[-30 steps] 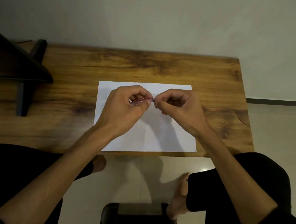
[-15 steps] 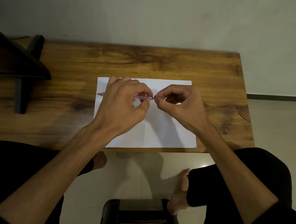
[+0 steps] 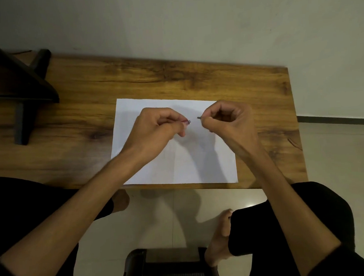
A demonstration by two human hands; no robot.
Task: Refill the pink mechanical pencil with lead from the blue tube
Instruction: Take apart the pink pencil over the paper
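Observation:
My left hand is closed around the pink mechanical pencil; only its end pokes out past my fingertips, pointing right. My right hand pinches a small dark piece, which I take for the pencil's cap or eraser end, a short gap to the right of the pencil's end. Both hands hover over a white sheet of paper on the wooden table. No blue tube is in sight; it may be hidden by a hand.
A dark stand or shelf occupies the table's left end. The table's near edge runs just below the paper. Below it are my knees, bare feet and a dark stool on the tiled floor.
My hands have pulled apart: the small dark piece in my right hand has come away from the pencil's end. My left hand now hides most of the pencil's barrel.

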